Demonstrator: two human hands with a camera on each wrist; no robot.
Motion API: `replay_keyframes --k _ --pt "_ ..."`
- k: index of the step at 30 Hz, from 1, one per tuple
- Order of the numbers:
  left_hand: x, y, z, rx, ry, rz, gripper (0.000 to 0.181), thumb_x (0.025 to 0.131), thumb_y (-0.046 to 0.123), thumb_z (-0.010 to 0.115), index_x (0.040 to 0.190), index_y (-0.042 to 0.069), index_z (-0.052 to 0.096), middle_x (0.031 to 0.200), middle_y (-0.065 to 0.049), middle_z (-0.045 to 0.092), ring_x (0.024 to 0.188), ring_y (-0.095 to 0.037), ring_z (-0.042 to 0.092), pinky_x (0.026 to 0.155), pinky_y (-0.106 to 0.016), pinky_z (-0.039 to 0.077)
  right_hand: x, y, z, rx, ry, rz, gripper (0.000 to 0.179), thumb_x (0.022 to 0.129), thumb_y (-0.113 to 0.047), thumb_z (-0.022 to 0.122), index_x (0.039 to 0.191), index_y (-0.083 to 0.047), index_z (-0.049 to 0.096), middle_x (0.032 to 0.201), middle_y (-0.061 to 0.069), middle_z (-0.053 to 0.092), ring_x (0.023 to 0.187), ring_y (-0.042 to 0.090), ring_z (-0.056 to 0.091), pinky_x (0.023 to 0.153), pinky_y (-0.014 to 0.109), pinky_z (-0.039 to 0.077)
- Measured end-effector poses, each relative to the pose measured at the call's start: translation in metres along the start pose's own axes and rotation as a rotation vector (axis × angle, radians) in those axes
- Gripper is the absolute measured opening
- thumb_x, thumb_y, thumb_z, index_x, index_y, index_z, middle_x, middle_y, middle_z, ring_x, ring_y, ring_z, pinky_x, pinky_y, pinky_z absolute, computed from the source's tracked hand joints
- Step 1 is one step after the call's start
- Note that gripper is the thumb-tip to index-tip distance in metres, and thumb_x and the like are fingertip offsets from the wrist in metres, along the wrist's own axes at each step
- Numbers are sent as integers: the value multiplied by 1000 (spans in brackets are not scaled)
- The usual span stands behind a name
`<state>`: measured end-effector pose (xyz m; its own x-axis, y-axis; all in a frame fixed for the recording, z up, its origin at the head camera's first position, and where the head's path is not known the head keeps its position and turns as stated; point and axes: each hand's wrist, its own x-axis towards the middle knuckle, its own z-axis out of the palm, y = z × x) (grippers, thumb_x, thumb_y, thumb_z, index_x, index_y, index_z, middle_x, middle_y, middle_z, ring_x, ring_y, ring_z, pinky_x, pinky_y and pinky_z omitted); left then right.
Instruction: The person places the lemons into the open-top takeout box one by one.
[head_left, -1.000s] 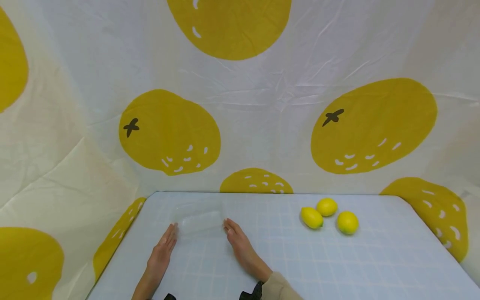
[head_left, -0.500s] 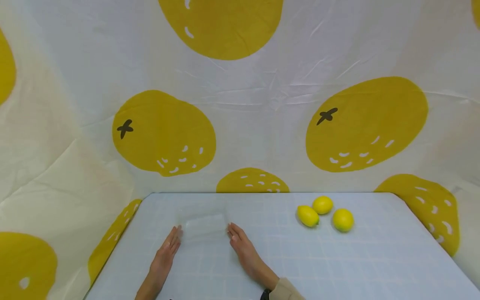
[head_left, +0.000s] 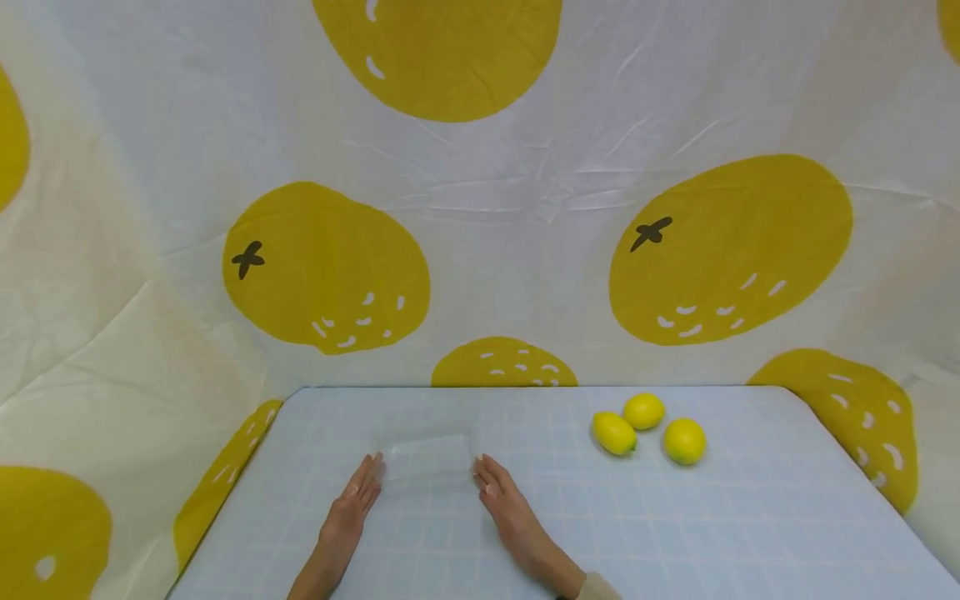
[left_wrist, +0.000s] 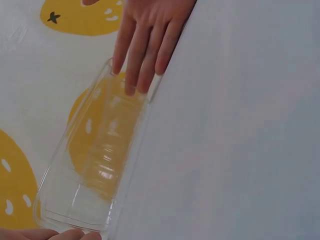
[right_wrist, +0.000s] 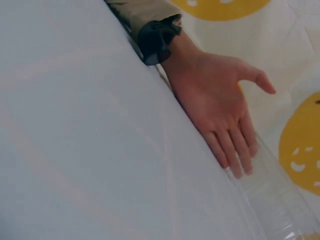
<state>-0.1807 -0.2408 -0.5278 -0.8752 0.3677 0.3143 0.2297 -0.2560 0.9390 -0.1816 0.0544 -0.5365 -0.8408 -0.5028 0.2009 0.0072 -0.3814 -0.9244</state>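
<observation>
Toward 10 o'clock on the counter [head_left: 675, 542], a clear container [head_left: 429, 457] sits between a left hand [head_left: 348, 510] at 8 o'clock and a right hand [head_left: 512, 515] at 4, both straight-fingered against its ends, three lemons [head_left: 645, 416] at 3 o'clock.

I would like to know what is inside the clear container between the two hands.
No item is visible inside the clear container; in the head view, the pale blue tablecloth shows through it. The left hand and right hand hide small parts of its ends.
</observation>
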Motion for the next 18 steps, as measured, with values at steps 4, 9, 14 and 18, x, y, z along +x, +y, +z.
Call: replay_keyframes --k 4,9,14,18 --pt "3 -11 1 -20 -63 59 58 105 17 10 149 -12 -15 157 20 22 139 10 25 107 -11 23 -7 -5 -4 11 7 -8 59 108 -13 24 152 10 -8 158 36 -6 147 47 -4 109 13 23" --pt "10 -14 10 11 -26 -15 59 106 20 14 153 -8 -10 164 -14 -1 142 6 22 107 -10 23 -20 -12 -11 -6 -11 -22 61 109 -14 23 151 11 -13 156 38 -11 147 44 0 109 13 22" --pt "21 -10 28 65 59 -164 63 107 25 18 155 -4 -8 163 -22 -4 151 -24 3 105 -8 23 -32 -18 -20 -28 -33 -40 60 109 -13 21 150 10 -16 154 38 -17 147 14 19 110 12 21" --pt "29 -12 38 73 51 -170 61 106 24 17 155 -4 -7 164 -21 -2 148 -40 -5 105 -7 23 -41 -21 -26 -34 -21 -21 60 109 -14 19 151 8 -17 156 35 -17 142 2 24 110 12 21"
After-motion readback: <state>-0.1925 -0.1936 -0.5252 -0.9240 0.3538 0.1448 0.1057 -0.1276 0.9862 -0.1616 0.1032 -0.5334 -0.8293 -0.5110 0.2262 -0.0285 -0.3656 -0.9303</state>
